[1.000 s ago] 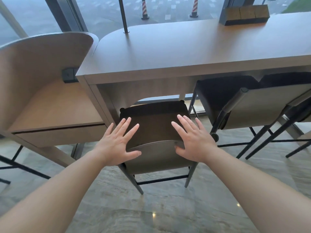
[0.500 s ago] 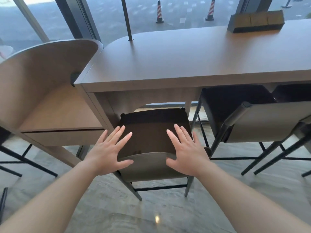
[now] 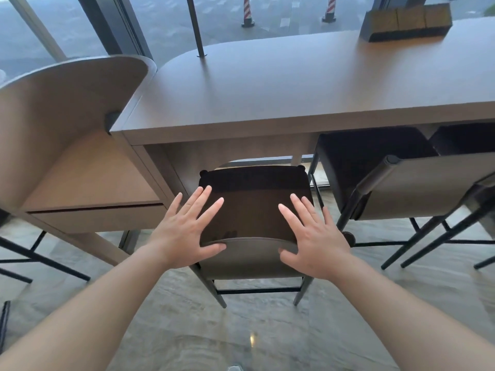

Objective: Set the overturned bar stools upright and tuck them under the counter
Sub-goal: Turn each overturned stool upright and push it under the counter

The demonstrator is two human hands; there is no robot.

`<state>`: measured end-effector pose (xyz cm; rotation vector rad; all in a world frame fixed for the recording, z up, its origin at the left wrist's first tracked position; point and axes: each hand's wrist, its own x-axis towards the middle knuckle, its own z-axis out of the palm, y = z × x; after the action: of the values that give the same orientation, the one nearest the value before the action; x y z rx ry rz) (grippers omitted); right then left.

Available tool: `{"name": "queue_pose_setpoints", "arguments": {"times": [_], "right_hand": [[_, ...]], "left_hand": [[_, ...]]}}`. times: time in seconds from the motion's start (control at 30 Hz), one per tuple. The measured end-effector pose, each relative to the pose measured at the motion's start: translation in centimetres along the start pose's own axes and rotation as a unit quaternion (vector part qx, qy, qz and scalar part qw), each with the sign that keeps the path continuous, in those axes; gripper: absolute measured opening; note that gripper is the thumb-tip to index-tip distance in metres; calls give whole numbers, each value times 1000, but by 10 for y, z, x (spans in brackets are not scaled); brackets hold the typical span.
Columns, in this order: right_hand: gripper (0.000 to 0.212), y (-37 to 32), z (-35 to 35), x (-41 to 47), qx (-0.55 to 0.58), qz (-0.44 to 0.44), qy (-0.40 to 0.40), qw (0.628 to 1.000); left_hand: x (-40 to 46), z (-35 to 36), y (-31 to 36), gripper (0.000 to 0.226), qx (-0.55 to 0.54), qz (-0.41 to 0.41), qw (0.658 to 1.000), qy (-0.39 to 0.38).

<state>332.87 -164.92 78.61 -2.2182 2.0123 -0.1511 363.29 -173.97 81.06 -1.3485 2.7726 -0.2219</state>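
Note:
A bar stool (image 3: 254, 210) with a dark seat and a low grey backrest stands upright, its front part under the wooden counter (image 3: 281, 97). My left hand (image 3: 187, 231) and my right hand (image 3: 310, 236) hover with fingers spread over the backrest's two ends, thumbs at its top edge; neither grips it. To the right, a second upright stool (image 3: 401, 188) sits tucked under the counter, and part of a third stool (image 3: 479, 191) shows at the right edge.
A curved wooden partition with a lower shelf (image 3: 69, 145) adjoins the counter's left end. A dark box holder (image 3: 407, 22) stands at the counter's back right, and a thin metal pole (image 3: 197, 28) rises from its back edge. Black legs (image 3: 32, 253) stand at left on the marble floor.
The view has tilted and shifted slightly, so the stool and counter sit lower in frame. Both hands keep their spread pose at the backrest. The stool stays in about the same place.

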Motion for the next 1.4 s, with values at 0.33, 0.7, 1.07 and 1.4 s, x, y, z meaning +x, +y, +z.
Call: {"name": "queue_pose_setpoints", "arguments": {"times": [0.33, 0.7, 1.07, 1.4], "right_hand": [[90, 16, -5, -2, -10, 45, -7, 999], [92, -4, -3, 15, -11, 51, -30, 998], [89, -27, 3, 29, -34, 41, -22, 998], [83, -36, 2, 29, -97, 23, 42, 994]], "left_hand": [[58, -11, -4, 96, 20, 79, 997, 17], [72, 3, -35, 97, 15, 97, 995, 1], [70, 16, -65, 96, -53, 101, 993, -40], [68, 16, -67, 82, -89, 55, 993, -58]]}}
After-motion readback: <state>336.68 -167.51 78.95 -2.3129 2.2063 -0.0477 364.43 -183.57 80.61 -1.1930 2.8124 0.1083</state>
